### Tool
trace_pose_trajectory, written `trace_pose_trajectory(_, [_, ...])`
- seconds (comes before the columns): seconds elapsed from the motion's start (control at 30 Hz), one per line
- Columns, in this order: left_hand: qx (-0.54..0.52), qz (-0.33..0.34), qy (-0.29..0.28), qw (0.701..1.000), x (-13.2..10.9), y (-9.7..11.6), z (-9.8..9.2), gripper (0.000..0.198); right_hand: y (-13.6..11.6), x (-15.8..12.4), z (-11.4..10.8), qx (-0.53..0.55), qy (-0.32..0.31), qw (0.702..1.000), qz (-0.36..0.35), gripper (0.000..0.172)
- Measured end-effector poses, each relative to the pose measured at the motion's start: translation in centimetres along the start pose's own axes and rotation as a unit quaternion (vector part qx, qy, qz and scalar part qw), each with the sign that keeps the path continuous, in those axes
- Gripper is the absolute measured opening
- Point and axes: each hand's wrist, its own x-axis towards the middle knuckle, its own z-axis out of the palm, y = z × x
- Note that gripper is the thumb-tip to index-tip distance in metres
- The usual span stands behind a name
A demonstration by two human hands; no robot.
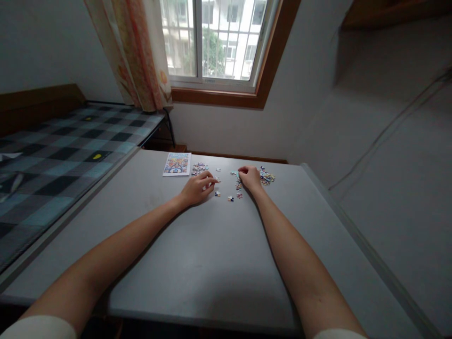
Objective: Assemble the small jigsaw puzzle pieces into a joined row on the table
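Note:
On the table (197, 245), my left hand (198, 188) has its thumb and index finger brought together at a small jigsaw piece (217, 179), its other fingers curled. My right hand (250, 179) is closed in a pinch beside a teal jigsaw piece (234, 173); the fingertips partly hide what they grip. Loose pieces lie between the hands, among them a white piece (218, 169) and a dark-and-white piece (230, 198). A pile of pieces (267, 177) sits right of my right hand, and another pile (199, 168) is behind my left hand.
A printed picture sheet (177, 164) lies flat at the table's far left. Left of the table stands a bed with a checked cover (70, 141). Beyond the table are a curtain (141, 56), a barred window (226, 42) and a wall. A cable (388, 125) hangs at the right.

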Motion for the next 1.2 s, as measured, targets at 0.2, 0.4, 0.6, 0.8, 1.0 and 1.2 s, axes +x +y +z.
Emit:
trace_pose_trajectory(0.2, [0.001, 0.002, 0.002, 1.0, 0.0, -0.01, 0.04, 0.017, 0.19, -0.65, 0.16, -0.008, 0.023, 0.998, -0.066, 0.031])
trace_pose_trajectory(0.4, [0.013, -0.001, -0.003, 1.0, -0.01, -0.04, 0.09, 0.018, 0.35, -0.62, 0.61, -0.04, -0.011, 0.995, -0.096, 0.034])
trace_pose_trajectory(0.6, [0.01, 0.005, -0.002, 1.0, 0.06, 0.03, 0.04, 0.018, 0.34, -0.96, 0.66, -0.049, -0.01, 0.995, -0.091, 0.033])
trace_pose_trajectory(0.8, [0.011, -0.001, -0.004, 1.0, -0.02, -0.04, 0.09, 0.017, 0.45, -0.73, 0.38, -0.011, 0.003, 0.996, -0.086, 0.044])
trace_pose_trajectory(1.0, [0.012, 0.002, 0.001, 1.0, -0.05, -0.22, 0.16, 0.017, 0.41, -0.83, 0.38, -0.028, -0.009, 0.996, -0.089, 0.044])
trace_pose_trajectory(1.2, [0.01, 0.004, -0.003, 1.0, 0.03, -0.07, 0.1, 0.018, 0.44, -0.95, 0.49, -0.059, -0.031, 0.992, -0.103, 0.042])
